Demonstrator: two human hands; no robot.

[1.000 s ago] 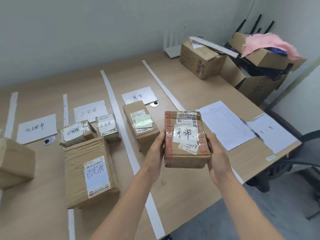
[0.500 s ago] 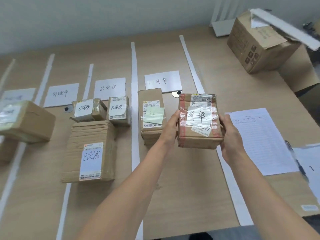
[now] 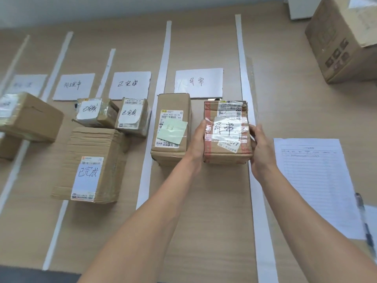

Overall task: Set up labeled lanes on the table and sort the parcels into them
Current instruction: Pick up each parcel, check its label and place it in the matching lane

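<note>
The person holds a red-taped parcel [image 3: 226, 132] just in front of the 异常 label sheet [image 3: 199, 82], in that sheet's lane. The left hand [image 3: 196, 139] clamps the parcel's left side with the thumb on its top face. The right hand [image 3: 260, 148] clamps the right side, fingers curled round the edge. Whether the parcel's base touches the table [image 3: 204, 211] cannot be told. A handwritten 异常 note is taped on top of it. Also in front of the sheet, just left of the held parcel, lies a tall brown parcel [image 3: 171, 129] bearing a green note. Left of the sheet, beyond a white tape strip [image 3: 163, 78], lies the 已完成 label sheet [image 3: 130, 85]. To the sheet's right and nearer the person lies a printed form [image 3: 314, 180].
</note>
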